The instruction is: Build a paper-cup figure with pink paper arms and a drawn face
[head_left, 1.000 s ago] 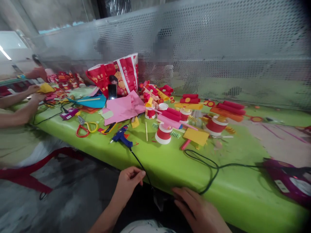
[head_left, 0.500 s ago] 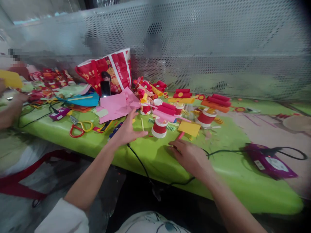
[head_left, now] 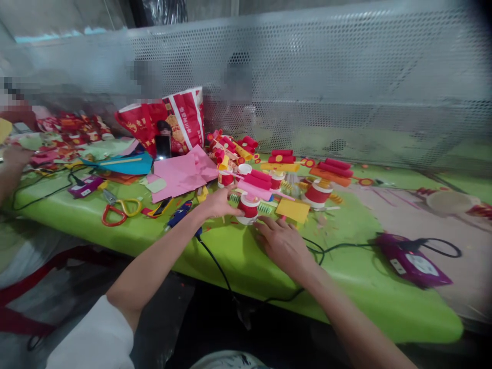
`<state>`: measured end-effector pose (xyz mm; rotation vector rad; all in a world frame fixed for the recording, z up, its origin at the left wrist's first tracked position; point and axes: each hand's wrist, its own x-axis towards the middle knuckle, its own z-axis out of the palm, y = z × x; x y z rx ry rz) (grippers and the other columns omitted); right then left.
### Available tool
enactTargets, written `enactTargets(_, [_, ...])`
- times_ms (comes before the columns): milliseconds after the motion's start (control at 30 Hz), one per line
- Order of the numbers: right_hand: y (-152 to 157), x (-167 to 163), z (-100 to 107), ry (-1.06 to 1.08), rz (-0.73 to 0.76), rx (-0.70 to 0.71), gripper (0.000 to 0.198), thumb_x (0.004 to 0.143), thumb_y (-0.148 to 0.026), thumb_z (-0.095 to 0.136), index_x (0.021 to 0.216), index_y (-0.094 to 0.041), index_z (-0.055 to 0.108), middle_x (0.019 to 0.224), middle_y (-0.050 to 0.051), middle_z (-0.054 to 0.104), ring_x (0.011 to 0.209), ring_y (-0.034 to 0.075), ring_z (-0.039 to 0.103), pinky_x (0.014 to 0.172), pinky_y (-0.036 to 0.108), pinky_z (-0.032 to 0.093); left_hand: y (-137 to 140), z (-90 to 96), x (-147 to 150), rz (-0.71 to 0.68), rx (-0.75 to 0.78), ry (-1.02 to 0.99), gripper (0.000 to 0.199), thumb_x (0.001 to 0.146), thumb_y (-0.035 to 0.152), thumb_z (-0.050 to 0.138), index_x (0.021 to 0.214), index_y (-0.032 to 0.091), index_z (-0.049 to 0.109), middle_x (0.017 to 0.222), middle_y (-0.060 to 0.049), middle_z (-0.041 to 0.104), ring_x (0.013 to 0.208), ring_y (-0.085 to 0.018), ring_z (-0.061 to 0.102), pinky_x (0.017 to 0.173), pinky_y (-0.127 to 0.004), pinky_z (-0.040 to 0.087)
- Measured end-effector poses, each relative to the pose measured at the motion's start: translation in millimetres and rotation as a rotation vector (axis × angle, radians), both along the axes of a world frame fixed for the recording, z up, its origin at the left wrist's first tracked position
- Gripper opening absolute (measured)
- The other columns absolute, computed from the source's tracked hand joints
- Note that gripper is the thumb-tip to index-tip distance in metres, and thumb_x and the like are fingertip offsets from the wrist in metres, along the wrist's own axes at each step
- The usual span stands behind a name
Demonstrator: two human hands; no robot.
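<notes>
A paper craft figure stands upright on the green table: a red-and-white paper cup (head_left: 249,206) with a pink paper piece (head_left: 255,188) and red rolls (head_left: 258,179) on top. My left hand (head_left: 219,203) is at the cup's left side, thumb stretched against it and fingers apart; it is open. From the right, my right hand (head_left: 282,241) reaches to the cup's base, its slightly bent fingers spread low over the table. Whether its fingertips touch the cup I cannot tell. Beside the cup lies a yellow paper square (head_left: 292,210), with a green coil (head_left: 264,207) near it.
Scissors (head_left: 115,207), a blue glue gun (head_left: 180,214), a utility knife (head_left: 160,207) and pink paper (head_left: 184,171) lie left. Similar cup figures (head_left: 318,193) stand behind. A purple box (head_left: 415,259) with a black cable sits right. Another person's hand (head_left: 17,156) is far left.
My left hand has moved right to the cup. My right hand has shifted left toward the cup's base. The view has turned slightly.
</notes>
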<state>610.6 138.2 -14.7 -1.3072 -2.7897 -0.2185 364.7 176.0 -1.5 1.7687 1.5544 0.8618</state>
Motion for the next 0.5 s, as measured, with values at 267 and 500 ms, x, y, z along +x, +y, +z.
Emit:
enactTargets(267, [9.2, -3.6, 2.5, -0.005, -0.029, 0.006, 0.039, 0.101, -0.026, 0.045, 0.135, -0.022, 0.065, 0.151, 0.010, 0.057, 0.115, 0.029, 0.063, 0.094, 0.044, 0.047, -4.1, -0.8, 7.3, 0.067, 0.045, 0.001, 0.087, 0.054, 0.040, 0.095, 0.134, 0.023, 0.065, 0.123, -0.011, 0.074, 0.117, -0.037, 0.067, 0.101, -0.045, 0.050])
enactTargets(500, [17.8, -7.3, 3.9, -0.027, -0.044, 0.006, 0.039, 0.101, -0.023, 0.042, 0.131, -0.017, 0.067, 0.149, 0.014, 0.058, 0.115, 0.031, 0.063, 0.092, 0.043, 0.047, -8.5, 0.5, 11.8, 0.110, 0.033, 0.078, 0.090, 0.059, 0.045, 0.092, 0.140, 0.023, 0.059, 0.126, -0.012, 0.074, 0.123, -0.040, 0.064, 0.104, -0.049, 0.046])
